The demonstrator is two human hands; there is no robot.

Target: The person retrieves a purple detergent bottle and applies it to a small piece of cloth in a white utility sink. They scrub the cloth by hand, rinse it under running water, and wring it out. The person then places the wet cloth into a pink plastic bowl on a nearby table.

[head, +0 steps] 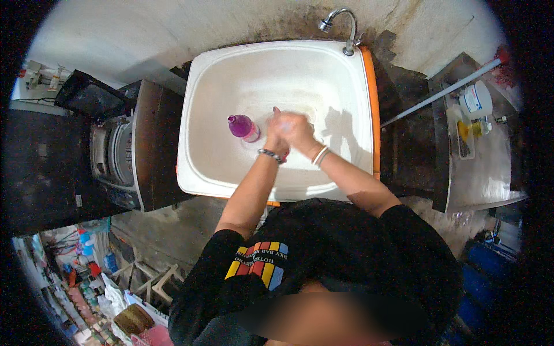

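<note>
My left hand (276, 132) and my right hand (298, 127) are pressed together over the basin of a white sink (216, 86). Motion blurs both, and a whitish patch shows between them. Whether anything is held between the palms is hidden. A dark beaded bracelet (270, 155) circles my left wrist, with a small red spot beside it. Pale bands (320, 155) ring my right wrist. Just left of my hands, a purple plastic bottle (242, 127) with a label stands in the basin, its neck tilted toward the left in view.
A chrome gooseneck faucet (342, 21) rises at the sink's back right corner. To the left stands a dark cabinet (158, 142) beside a washing machine-like appliance (114, 151). On the right, a metal counter (487, 173) holds a white tub (476, 99); a pale pole (446, 93) leans across.
</note>
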